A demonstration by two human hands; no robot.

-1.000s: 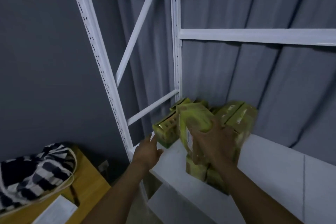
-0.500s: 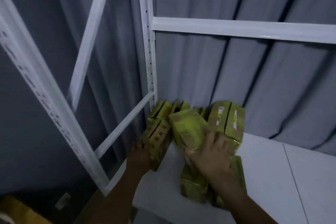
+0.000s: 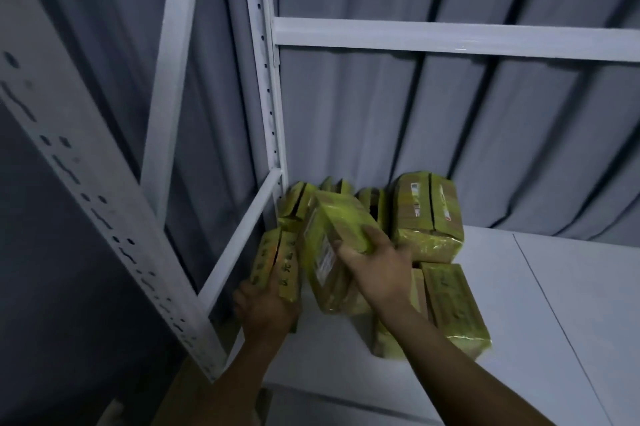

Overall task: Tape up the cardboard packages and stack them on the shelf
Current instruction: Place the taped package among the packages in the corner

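Yellow-taped cardboard packages crowd the back left corner of a white shelf (image 3: 540, 304), and none shows what is inside; all are closed as far as can be seen. One tall package (image 3: 429, 214) stands at the back against the grey curtain (image 3: 450, 121), with a dark seam down its front and small printed labels. A flat package (image 3: 453, 308) lies in front of it on the shelf board, reaching toward the front edge. Several more stand behind in the corner (image 3: 301, 199), partly hidden, so their number cannot be told.

The right hand (image 3: 377, 270) grips a wrapped package (image 3: 332, 245) by its near end, thumb on the labelled side face and fingers curled over the top face; this package tilts, its far end raised toward the corner, and whether its lower end touches the board is unclear. The forearm runs down to the lower right of the view. The left hand (image 3: 265, 308) holds a narrower package (image 3: 277, 266) from below at the shelf's left edge, fingers wrapped around its near end; that package stands just beside the tilted one.

A white slotted upright (image 3: 265, 96) rises at the corner behind the packages, a crossbar (image 3: 450, 41) runs across the back, and a side rail (image 3: 242, 242) slants close along the left package. A second slotted upright (image 3: 86, 183) crosses the near left.
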